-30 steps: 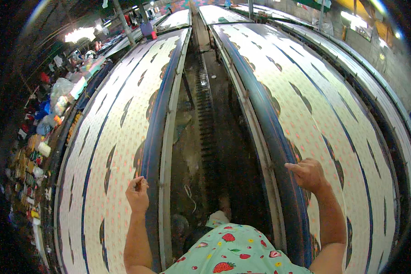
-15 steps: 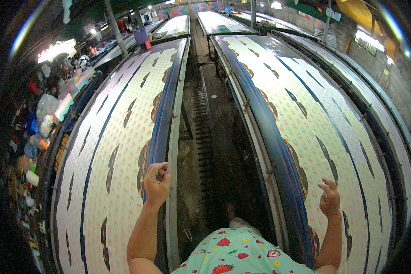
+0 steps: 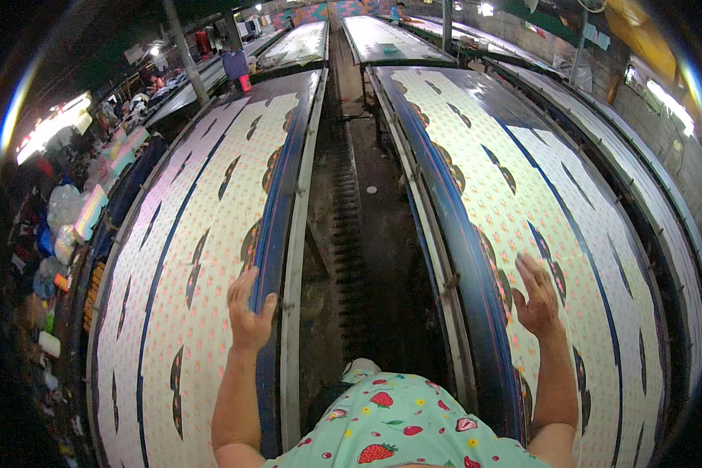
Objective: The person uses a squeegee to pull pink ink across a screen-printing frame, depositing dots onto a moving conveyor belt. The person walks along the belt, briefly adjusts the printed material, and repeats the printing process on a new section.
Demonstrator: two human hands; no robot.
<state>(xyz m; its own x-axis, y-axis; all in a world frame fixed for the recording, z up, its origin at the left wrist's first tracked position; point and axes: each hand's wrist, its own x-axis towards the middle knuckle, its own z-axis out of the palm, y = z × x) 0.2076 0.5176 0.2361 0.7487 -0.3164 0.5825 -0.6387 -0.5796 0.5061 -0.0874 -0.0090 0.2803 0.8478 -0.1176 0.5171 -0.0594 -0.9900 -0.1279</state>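
Note:
My left hand (image 3: pixel 249 312) is over the inner edge of the left long table, fingers stretched and thumb apart, with nothing in it. Below it lies a pale cloth (image 3: pixel 218 288) patterned with small pinkish motifs and dark cut-out shapes. My right hand (image 3: pixel 535 300) is raised over the right long table, fingers extended and thumb spread, holding nothing. Under that hand is a similar pale patterned cloth (image 3: pixel 483 207) with dark scalloped gaps along its inner edge. Whether either hand touches the cloth I cannot tell.
A dark narrow aisle (image 3: pixel 374 265) runs between the tables, with metal rails (image 3: pixel 293 257) along their edges. Bags and clutter (image 3: pixel 70 210) pile up at the left. Farther tables (image 3: pixel 390 39) stand ahead, a person (image 3: pixel 397 12) beside one. A post (image 3: pixel 186 51) rises at the left.
Both hands have gone from curled fingers to stretched ones. My right hand has moved forward and left; my left hand has shifted slightly left. The view has advanced along the aisle.

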